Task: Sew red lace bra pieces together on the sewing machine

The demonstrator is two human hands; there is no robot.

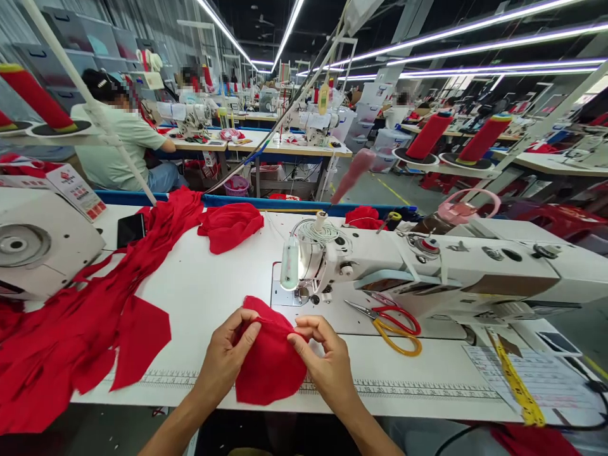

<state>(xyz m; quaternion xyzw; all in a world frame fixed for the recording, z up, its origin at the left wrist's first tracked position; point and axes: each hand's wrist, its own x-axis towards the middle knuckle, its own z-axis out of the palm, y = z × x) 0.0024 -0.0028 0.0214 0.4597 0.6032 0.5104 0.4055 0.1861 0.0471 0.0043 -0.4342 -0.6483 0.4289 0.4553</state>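
A small red fabric piece (pixel 268 361) lies at the near edge of the white sewing table (pixel 209 285). My left hand (pixel 227 354) pinches its upper left edge. My right hand (pixel 323 358) pinches its upper right edge, fingers curled. Both hands hold the piece just in front of the needle area of the white sewing machine (pixel 427 266). Scissors with red and yellow handles (pixel 394 323) rest on the machine bed to the right of my right hand.
A heap of red cut pieces (pixel 95 316) covers the table's left side, by a dark phone (pixel 130 229). Another machine (pixel 33 244) stands far left. A yellow tape measure (pixel 515 383) lies right. Red thread cones (pixel 430 136) and seated workers fill the background.
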